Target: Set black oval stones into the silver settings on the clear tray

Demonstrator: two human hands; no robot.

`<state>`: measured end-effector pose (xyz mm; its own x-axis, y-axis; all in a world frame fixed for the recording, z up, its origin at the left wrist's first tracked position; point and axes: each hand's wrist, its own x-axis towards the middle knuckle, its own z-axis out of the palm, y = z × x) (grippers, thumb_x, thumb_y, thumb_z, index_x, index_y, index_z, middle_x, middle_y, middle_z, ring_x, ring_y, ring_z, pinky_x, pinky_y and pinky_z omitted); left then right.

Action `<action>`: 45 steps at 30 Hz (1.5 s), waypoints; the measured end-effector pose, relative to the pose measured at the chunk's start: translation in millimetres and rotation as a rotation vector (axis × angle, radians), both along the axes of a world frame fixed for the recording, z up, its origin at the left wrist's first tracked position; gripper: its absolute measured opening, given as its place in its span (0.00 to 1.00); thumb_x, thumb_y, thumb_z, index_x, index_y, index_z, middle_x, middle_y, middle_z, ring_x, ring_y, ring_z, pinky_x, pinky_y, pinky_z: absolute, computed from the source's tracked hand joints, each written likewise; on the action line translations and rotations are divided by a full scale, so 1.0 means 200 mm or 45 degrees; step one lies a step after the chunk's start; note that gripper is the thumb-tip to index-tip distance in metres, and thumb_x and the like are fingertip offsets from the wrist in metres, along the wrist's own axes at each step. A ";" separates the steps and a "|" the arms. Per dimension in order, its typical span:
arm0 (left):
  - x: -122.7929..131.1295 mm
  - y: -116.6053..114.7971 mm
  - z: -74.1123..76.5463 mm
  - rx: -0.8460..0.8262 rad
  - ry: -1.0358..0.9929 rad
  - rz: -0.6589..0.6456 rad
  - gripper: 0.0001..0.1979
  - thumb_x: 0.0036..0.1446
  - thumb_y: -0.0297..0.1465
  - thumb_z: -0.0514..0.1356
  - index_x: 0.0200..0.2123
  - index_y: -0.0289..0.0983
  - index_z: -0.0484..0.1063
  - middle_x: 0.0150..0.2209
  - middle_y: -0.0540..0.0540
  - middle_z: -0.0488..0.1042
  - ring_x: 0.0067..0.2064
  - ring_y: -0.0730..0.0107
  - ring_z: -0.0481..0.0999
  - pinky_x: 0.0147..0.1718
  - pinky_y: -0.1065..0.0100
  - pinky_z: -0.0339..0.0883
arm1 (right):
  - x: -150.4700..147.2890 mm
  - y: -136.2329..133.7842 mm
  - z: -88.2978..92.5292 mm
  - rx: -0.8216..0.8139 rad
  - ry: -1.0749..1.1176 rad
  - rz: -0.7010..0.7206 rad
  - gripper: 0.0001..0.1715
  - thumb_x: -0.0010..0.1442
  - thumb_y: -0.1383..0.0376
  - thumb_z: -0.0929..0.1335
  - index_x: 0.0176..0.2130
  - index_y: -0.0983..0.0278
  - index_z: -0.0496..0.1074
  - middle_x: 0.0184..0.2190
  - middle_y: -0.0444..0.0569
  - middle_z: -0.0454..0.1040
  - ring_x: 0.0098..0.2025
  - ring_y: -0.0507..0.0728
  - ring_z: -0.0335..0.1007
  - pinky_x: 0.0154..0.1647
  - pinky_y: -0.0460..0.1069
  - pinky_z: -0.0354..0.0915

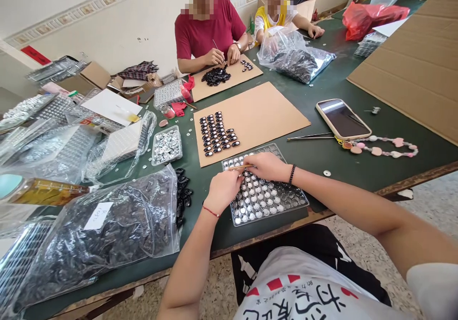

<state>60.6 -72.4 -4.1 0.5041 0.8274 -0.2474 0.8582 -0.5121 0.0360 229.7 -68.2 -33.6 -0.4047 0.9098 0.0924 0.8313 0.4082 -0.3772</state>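
Note:
My left hand (225, 189) is closed above the left part of a clear plastic tray (270, 219). What its fingers hold, if anything, is hidden. Close beside it, my right hand (268, 167) grips a thin wooden stick (239, 167), which points left across the top of my left hand. Round white pieces (255, 198) fill many of the tray's wells. Beyond the tray lies a cardboard sheet (254, 115) with rows of small black pieces bearing white ovals (216, 134).
Left are a bag of black pieces (118, 229), loose black pieces (183, 191) and a box of small discs (167, 145). A phone (343, 118) and tweezers (309, 137) lie right. Across the table, a person in red (214, 34) works over black pieces; another sits alongside.

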 end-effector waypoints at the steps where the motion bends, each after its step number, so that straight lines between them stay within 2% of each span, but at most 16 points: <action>1: 0.00 0.00 0.00 0.005 0.002 -0.002 0.18 0.58 0.36 0.45 0.50 0.47 0.63 0.39 0.46 0.73 0.40 0.64 0.72 0.35 0.68 0.63 | 0.01 0.00 0.01 0.006 0.026 -0.024 0.09 0.56 0.64 0.60 0.36 0.62 0.68 0.31 0.46 0.73 0.33 0.54 0.67 0.29 0.45 0.51; 5: 0.00 0.00 -0.01 0.049 -0.024 -0.015 0.18 0.58 0.36 0.45 0.50 0.46 0.63 0.40 0.46 0.73 0.41 0.64 0.72 0.35 0.67 0.63 | 0.10 0.01 0.04 -0.036 0.158 -0.076 0.06 0.52 0.66 0.63 0.32 0.63 0.69 0.32 0.46 0.73 0.34 0.53 0.66 0.30 0.44 0.53; 11: 0.00 0.02 -0.01 0.119 -0.230 0.049 0.17 0.58 0.38 0.45 0.46 0.44 0.67 0.41 0.48 0.73 0.40 0.64 0.72 0.35 0.67 0.63 | 0.22 0.01 0.09 -0.273 0.211 0.227 0.05 0.48 0.67 0.64 0.28 0.64 0.70 0.26 0.44 0.72 0.28 0.50 0.64 0.28 0.43 0.52; 14: 0.02 0.02 -0.01 0.083 -0.411 0.096 0.16 0.57 0.39 0.47 0.42 0.43 0.70 0.39 0.48 0.74 0.39 0.65 0.72 0.36 0.67 0.62 | 0.22 0.01 0.11 -0.283 0.276 0.216 0.05 0.48 0.68 0.64 0.27 0.65 0.70 0.25 0.43 0.72 0.26 0.49 0.63 0.27 0.43 0.53; 16: 0.03 0.02 -0.01 -0.085 -0.604 0.131 0.16 0.56 0.40 0.49 0.40 0.41 0.72 0.33 0.48 0.75 0.34 0.68 0.72 0.34 0.69 0.62 | 0.20 0.00 0.13 -0.280 0.406 0.171 0.06 0.48 0.67 0.64 0.29 0.66 0.70 0.26 0.43 0.72 0.27 0.49 0.63 0.28 0.43 0.54; 19: 0.05 0.03 -0.04 -0.534 -0.972 0.233 0.17 0.52 0.41 0.54 0.40 0.37 0.72 0.24 0.49 0.71 0.24 0.75 0.68 0.25 0.73 0.60 | 0.18 -0.02 0.15 -0.323 0.641 0.152 0.09 0.50 0.65 0.64 0.33 0.67 0.70 0.29 0.45 0.72 0.30 0.50 0.64 0.31 0.43 0.56; 23: 0.07 0.03 -0.06 -1.016 -1.363 0.412 0.18 0.47 0.40 0.58 0.38 0.33 0.71 0.20 0.52 0.65 0.19 0.83 0.59 0.17 0.78 0.49 | 0.16 -0.04 0.16 -0.399 0.877 0.161 0.13 0.50 0.63 0.65 0.35 0.68 0.69 0.31 0.47 0.71 0.32 0.50 0.64 0.32 0.44 0.58; 27: 0.07 0.03 -0.06 -1.270 -1.564 0.542 0.18 0.47 0.41 0.59 0.37 0.33 0.69 0.16 0.56 0.59 0.14 0.87 0.49 0.14 0.78 0.38 | 0.14 -0.04 0.14 -0.403 1.010 0.072 0.13 0.49 0.61 0.66 0.32 0.68 0.70 0.23 0.43 0.68 0.24 0.47 0.58 0.25 0.43 0.55; 30: 0.07 0.02 -0.06 -1.380 -1.712 0.522 0.13 0.48 0.39 0.59 0.29 0.33 0.67 0.15 0.56 0.59 0.13 0.88 0.47 0.13 0.77 0.36 | 0.11 -0.04 0.14 -0.399 1.087 0.027 0.13 0.49 0.60 0.67 0.30 0.69 0.69 0.21 0.42 0.65 0.22 0.47 0.56 0.23 0.43 0.54; 32: 0.07 0.02 -0.07 -1.421 -1.776 0.490 0.12 0.50 0.37 0.58 0.27 0.33 0.66 0.15 0.56 0.59 0.13 0.88 0.47 0.14 0.77 0.37 | 0.10 -0.04 0.13 -0.403 1.137 0.030 0.13 0.49 0.60 0.67 0.29 0.69 0.69 0.23 0.44 0.66 0.25 0.48 0.58 0.26 0.44 0.56; 36: 0.07 0.02 -0.07 -1.457 -1.817 0.467 0.11 0.49 0.37 0.59 0.29 0.33 0.66 0.15 0.56 0.59 0.13 0.88 0.47 0.13 0.78 0.36 | 0.07 -0.05 0.12 -0.385 1.270 0.098 0.13 0.49 0.59 0.67 0.28 0.68 0.68 0.28 0.46 0.67 0.31 0.51 0.62 0.33 0.46 0.59; 45: 0.08 0.02 -0.08 -1.210 -1.812 0.480 0.13 0.48 0.37 0.59 0.33 0.33 0.69 0.15 0.55 0.59 0.14 0.88 0.47 0.14 0.77 0.37 | 0.06 -0.05 0.12 -0.398 1.321 -0.055 0.14 0.49 0.57 0.67 0.27 0.68 0.68 0.27 0.45 0.67 0.30 0.50 0.60 0.32 0.46 0.57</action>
